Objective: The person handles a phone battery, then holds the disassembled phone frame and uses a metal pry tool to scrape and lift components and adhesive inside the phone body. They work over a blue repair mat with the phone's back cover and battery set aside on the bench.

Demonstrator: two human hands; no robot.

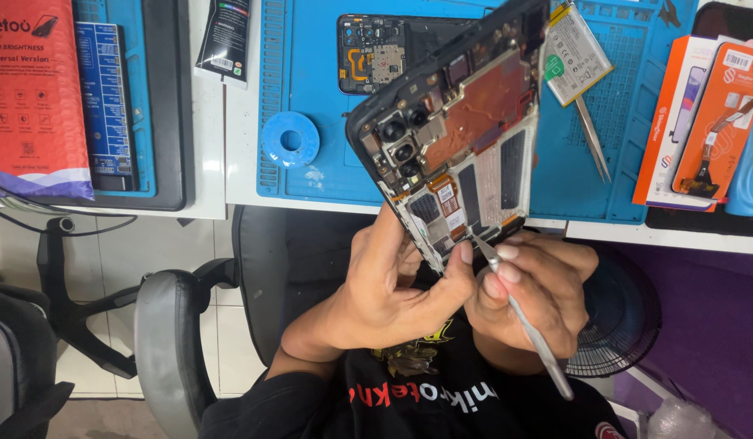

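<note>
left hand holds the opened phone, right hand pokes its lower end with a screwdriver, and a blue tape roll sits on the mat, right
Not quite. The head view shows the right hand holding metal tweezers, not a screwdriver. The rest stands: the left hand holds the opened phone, and the blue tape roll sits on the blue mat.

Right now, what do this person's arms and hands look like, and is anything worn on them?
Both hands are bare: the left hand and the right hand wear no gloves, and no rings or watch show. The forearms are uncovered too. The sleeves end near the elbows and belong to a black shirt with red and white lettering across the chest.
</note>
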